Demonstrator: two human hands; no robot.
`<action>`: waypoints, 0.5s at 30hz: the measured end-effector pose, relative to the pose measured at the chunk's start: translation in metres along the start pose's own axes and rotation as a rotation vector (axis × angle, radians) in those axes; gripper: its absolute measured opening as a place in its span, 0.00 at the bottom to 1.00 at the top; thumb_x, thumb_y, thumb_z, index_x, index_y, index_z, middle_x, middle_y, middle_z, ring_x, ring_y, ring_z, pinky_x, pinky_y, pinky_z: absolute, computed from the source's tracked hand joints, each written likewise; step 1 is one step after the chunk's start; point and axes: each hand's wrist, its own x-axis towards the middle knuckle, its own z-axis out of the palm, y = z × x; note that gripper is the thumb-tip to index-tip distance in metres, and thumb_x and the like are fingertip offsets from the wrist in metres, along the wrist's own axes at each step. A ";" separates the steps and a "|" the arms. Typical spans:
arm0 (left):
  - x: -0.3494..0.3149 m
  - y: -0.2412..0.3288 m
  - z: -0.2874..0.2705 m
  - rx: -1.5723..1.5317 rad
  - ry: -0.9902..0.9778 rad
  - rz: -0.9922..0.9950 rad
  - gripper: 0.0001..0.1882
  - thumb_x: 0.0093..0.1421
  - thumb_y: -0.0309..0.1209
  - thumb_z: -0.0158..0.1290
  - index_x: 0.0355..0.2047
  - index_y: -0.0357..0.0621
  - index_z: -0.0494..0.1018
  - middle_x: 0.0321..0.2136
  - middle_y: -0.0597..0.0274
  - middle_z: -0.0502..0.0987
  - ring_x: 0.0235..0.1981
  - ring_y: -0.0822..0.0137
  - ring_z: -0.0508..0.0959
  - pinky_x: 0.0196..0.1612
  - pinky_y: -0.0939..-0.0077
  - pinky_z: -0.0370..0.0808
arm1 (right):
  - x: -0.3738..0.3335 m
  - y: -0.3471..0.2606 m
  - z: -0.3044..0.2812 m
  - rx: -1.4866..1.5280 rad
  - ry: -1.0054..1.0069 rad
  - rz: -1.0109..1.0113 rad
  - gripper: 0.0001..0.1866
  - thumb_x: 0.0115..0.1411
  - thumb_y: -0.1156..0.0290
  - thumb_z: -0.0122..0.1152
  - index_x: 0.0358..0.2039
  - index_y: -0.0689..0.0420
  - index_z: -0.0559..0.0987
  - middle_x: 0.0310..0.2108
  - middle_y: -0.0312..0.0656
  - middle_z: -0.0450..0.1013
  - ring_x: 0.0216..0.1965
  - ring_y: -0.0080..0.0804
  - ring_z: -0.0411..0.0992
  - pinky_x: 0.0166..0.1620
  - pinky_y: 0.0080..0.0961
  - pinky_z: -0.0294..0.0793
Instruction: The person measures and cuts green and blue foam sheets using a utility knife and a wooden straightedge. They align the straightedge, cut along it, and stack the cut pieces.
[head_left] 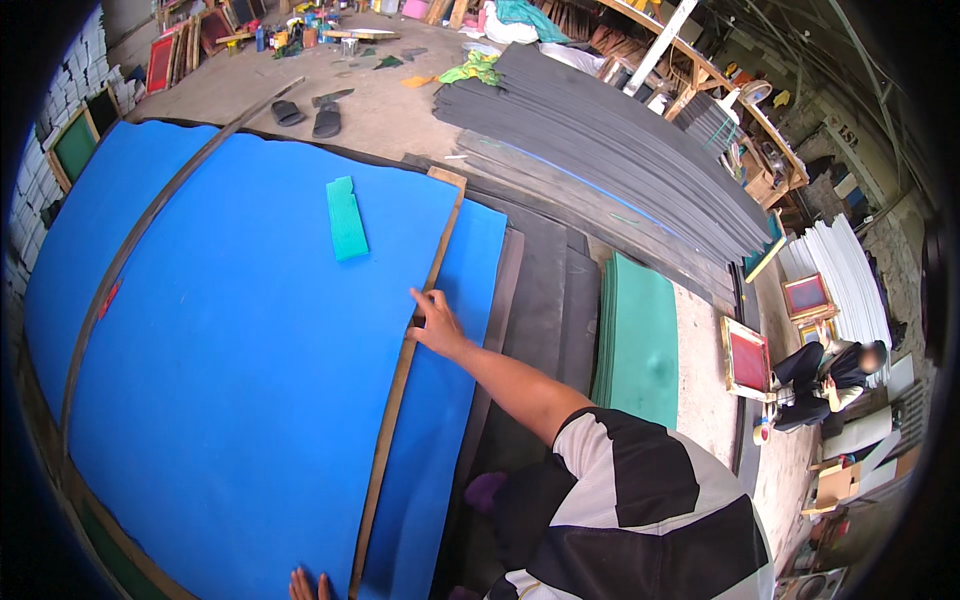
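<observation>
A large blue foam-like sheet (250,330) lies flat on a stack in front of me. Along its right side runs a long, narrow wooden strip (388,430). My right hand (437,325) bends over this strip, thumb and forefinger gripping across it, the forefinger's tip on the blue sheet. At the lower edge of the picture, only the fingers of my left hand (308,585) show. They lie slightly apart on the sheet, close to the strip's near end. A small green offcut (347,220) rests on the sheet beyond my right hand.
A dark bar (150,210) crosses the sheet at left. Grey sheets (610,140) are stacked at the back; green sheets (638,340) stand right of my arm. Slippers (326,120) lie on the floor. Another person (825,380) sits at far right near a framed screen (747,358).
</observation>
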 end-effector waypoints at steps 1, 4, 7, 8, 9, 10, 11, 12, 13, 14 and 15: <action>0.024 0.006 -0.007 -0.008 0.049 0.062 0.55 0.53 0.61 0.64 0.73 0.44 0.59 0.74 0.33 0.51 0.74 0.30 0.50 0.73 0.35 0.50 | -0.001 -0.004 0.005 0.115 -0.004 0.127 0.55 0.49 0.61 0.81 0.75 0.50 0.60 0.54 0.50 0.64 0.54 0.44 0.69 0.56 0.38 0.74; 0.091 0.026 -0.025 -0.034 0.099 0.170 0.58 0.50 0.61 0.67 0.74 0.47 0.58 0.75 0.34 0.49 0.75 0.34 0.49 0.73 0.32 0.48 | -0.006 -0.004 0.015 0.178 0.024 0.184 0.61 0.50 0.60 0.79 0.77 0.57 0.49 0.49 0.48 0.64 0.51 0.42 0.68 0.56 0.38 0.71; 0.144 0.056 -0.056 0.045 0.160 0.227 0.50 0.53 0.61 0.66 0.69 0.48 0.65 0.70 0.34 0.58 0.71 0.36 0.57 0.70 0.34 0.54 | -0.006 -0.006 0.016 0.196 -0.006 0.239 0.52 0.53 0.59 0.77 0.72 0.62 0.60 0.50 0.48 0.64 0.53 0.41 0.66 0.58 0.39 0.69; 0.157 0.064 -0.058 0.084 0.190 0.255 0.46 0.55 0.61 0.64 0.67 0.47 0.68 0.68 0.34 0.63 0.69 0.36 0.62 0.68 0.36 0.57 | -0.007 0.004 0.016 0.189 -0.006 0.213 0.47 0.54 0.60 0.76 0.70 0.63 0.63 0.48 0.47 0.65 0.50 0.40 0.68 0.55 0.38 0.72; 0.169 0.050 -0.025 -0.034 0.035 0.235 0.61 0.49 0.63 0.67 0.76 0.54 0.51 0.77 0.36 0.39 0.76 0.27 0.35 0.72 0.25 0.35 | -0.006 0.015 0.015 0.181 -0.006 0.188 0.43 0.56 0.60 0.75 0.67 0.63 0.67 0.47 0.46 0.67 0.48 0.39 0.70 0.53 0.37 0.74; 0.181 0.057 -0.020 -0.016 0.062 0.244 0.60 0.49 0.63 0.66 0.76 0.54 0.53 0.76 0.36 0.41 0.76 0.28 0.38 0.72 0.26 0.37 | -0.007 0.027 0.016 0.174 -0.010 0.165 0.38 0.57 0.60 0.74 0.64 0.64 0.71 0.45 0.45 0.69 0.45 0.37 0.71 0.50 0.36 0.76; 0.190 0.068 -0.024 0.005 0.089 0.244 0.58 0.50 0.63 0.66 0.75 0.54 0.55 0.76 0.35 0.44 0.76 0.28 0.40 0.72 0.27 0.39 | -0.005 0.028 0.017 0.463 -0.027 0.320 0.34 0.59 0.61 0.72 0.61 0.64 0.73 0.43 0.43 0.71 0.41 0.35 0.72 0.46 0.33 0.78; 0.198 0.078 -0.028 0.025 0.116 0.244 0.56 0.51 0.62 0.66 0.75 0.54 0.57 0.75 0.35 0.47 0.76 0.29 0.42 0.72 0.28 0.41 | 0.000 0.030 0.016 0.752 -0.045 0.475 0.29 0.60 0.62 0.71 0.58 0.64 0.76 0.41 0.42 0.73 0.36 0.33 0.73 0.41 0.31 0.79; 0.204 0.086 -0.031 0.011 0.129 0.241 0.55 0.51 0.61 0.67 0.74 0.54 0.59 0.75 0.36 0.48 0.76 0.30 0.42 0.72 0.27 0.41 | 0.006 0.031 0.015 1.039 -0.062 0.626 0.25 0.62 0.63 0.70 0.55 0.63 0.78 0.38 0.41 0.75 0.32 0.31 0.74 0.37 0.29 0.80; 0.209 0.090 -0.033 0.011 0.134 0.241 0.53 0.51 0.60 0.67 0.73 0.54 0.60 0.75 0.37 0.49 0.76 0.30 0.43 0.72 0.28 0.42 | 0.010 0.019 0.015 0.916 -0.002 0.574 0.23 0.63 0.64 0.69 0.54 0.63 0.79 0.36 0.40 0.76 0.29 0.28 0.74 0.33 0.28 0.80; 0.215 0.094 -0.035 0.010 0.140 0.239 0.51 0.52 0.59 0.67 0.72 0.53 0.62 0.75 0.38 0.50 0.76 0.31 0.44 0.72 0.28 0.43 | 0.013 0.006 0.017 0.794 0.054 0.519 0.20 0.64 0.66 0.68 0.53 0.63 0.79 0.34 0.39 0.77 0.26 0.26 0.73 0.29 0.26 0.79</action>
